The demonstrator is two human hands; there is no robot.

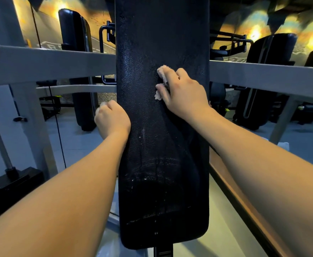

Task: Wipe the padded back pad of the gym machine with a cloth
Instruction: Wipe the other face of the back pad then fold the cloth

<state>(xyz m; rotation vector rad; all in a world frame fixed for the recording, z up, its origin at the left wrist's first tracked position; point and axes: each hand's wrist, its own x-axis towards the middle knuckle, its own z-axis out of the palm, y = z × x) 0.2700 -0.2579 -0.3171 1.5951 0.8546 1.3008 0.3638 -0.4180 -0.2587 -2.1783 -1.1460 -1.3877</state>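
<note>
A tall black padded back pad point(161, 154) fills the middle of the view, with pale streaks on its lower half. My right hand point(183, 91) presses a small pale cloth point(162, 73) flat against the pad's upper middle; the cloth pokes out above and below my fingers. My left hand point(113, 117) grips the pad's left edge, fingers curled behind it and out of sight.
Grey frame bars point(50, 62) run left and right behind the pad. Other black padded machines point(77, 52) stand further back on both sides. A weight stack point(7, 186) sits low on the left. A brown-edged ledge point(235, 191) runs along the right.
</note>
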